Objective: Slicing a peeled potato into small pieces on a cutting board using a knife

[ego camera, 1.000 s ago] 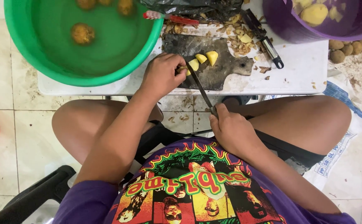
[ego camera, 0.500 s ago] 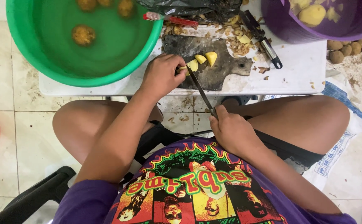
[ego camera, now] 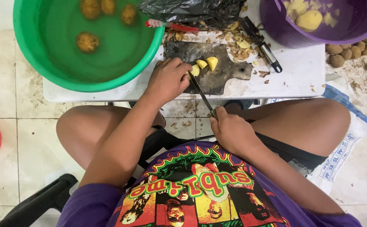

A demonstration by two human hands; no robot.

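Potato pieces (ego camera: pixel 203 65) lie on the dark cutting board (ego camera: pixel 225 77), which sits on the white table (ego camera: pixel 292 71). The pieces are yellow, peeled and wet-looking, cut into small chunks. The left hand (ego camera: pixel 166 80) is right on them: its fingers are curled down and press on the piece nearest the hand. The right hand (ego camera: pixel 233 132) is farther back, near the person's lap, with its fingers wrapped tight around the handle of a knife (ego camera: pixel 201 93). The knife is long and thin. It runs from the right hand up and to the left, and its tip meets the potato just beside the left fingers. So the potato lies straight ahead of the blade.

A green tub (ego camera: pixel 86 42) of water with unpeeled potatoes stands to the left. A purple tub (ego camera: pixel 318 25) with peeled ones stands to the right.
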